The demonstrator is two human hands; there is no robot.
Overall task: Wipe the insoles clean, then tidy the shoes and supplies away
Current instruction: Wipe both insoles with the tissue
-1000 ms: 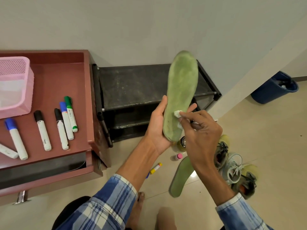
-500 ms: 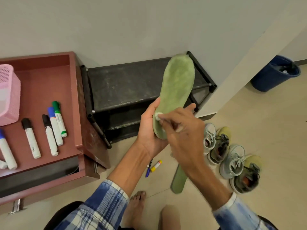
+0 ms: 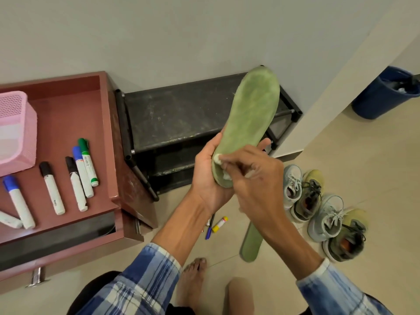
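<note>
The insole (image 3: 252,123) is standing upright before the shoe rack (image 3: 177,119), with the left hand (image 3: 209,178) gripping its heel. The right hand (image 3: 256,180) is pinching a white wad (image 3: 217,158), which is now rubbing the heel's left edge, having crossed from the middle, so wiping is probably continuing. Two insoles are showing, the second insole (image 3: 251,244) lying on the floor in front of the rack. Four shoes (image 3: 292,185) are sitting to its right, six markers (image 3: 52,189) to its left.

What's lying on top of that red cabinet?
A pink basket and six markers, one cut off by the frame edge, lie on the red cabinet. The basket's mesh hides its contents.
</note>
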